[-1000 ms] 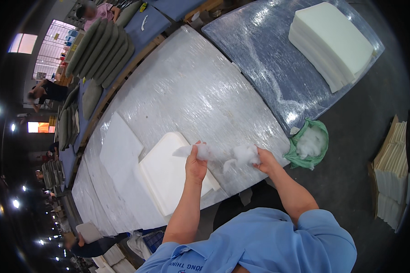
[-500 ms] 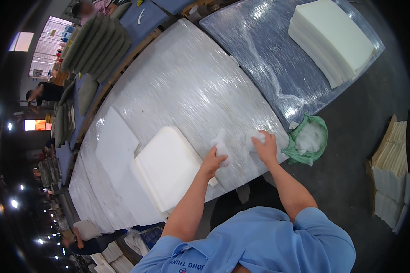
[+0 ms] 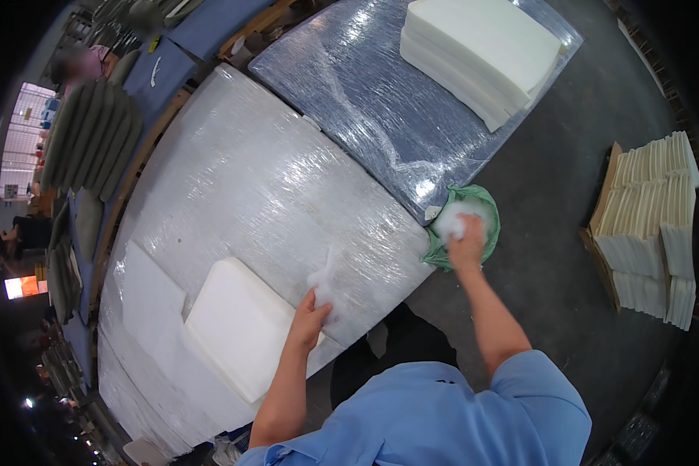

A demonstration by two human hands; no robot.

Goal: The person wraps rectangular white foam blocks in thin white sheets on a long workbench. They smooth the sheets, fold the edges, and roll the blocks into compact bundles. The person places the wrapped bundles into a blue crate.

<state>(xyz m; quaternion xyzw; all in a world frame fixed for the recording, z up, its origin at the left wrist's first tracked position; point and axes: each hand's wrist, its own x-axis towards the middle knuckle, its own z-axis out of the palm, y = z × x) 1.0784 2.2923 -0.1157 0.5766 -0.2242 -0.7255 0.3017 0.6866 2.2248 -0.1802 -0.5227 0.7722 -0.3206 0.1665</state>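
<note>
My left hand (image 3: 309, 320) is closed on a tuft of white fibre stuffing (image 3: 324, 279), just above the plastic-wrapped table (image 3: 233, 179). My right hand (image 3: 467, 247) reaches into a green bag (image 3: 491, 231) at the table's right corner, its fingers curled into the fluffy white fill (image 3: 449, 220); the fingertips are partly sunk in it. Left of my left hand lies a thick white foam cushion (image 3: 241, 326) with rounded corners. Beyond it, a flat white sheet (image 3: 144, 291) rests on the wrap, its near side partly covered by the cushion.
A stack of white foam pads (image 3: 474, 54) stands on a blue wrapped surface (image 3: 349, 101) at the far side. On the floor to the right are bundled foam sheets (image 3: 648, 233). Grey-green cushions (image 3: 93, 140) are piled along the blue bench at left, with people behind.
My right hand has moved right, from over the table into the green bag. My left hand still holds its tuft. The whole view has swung to the right.
</note>
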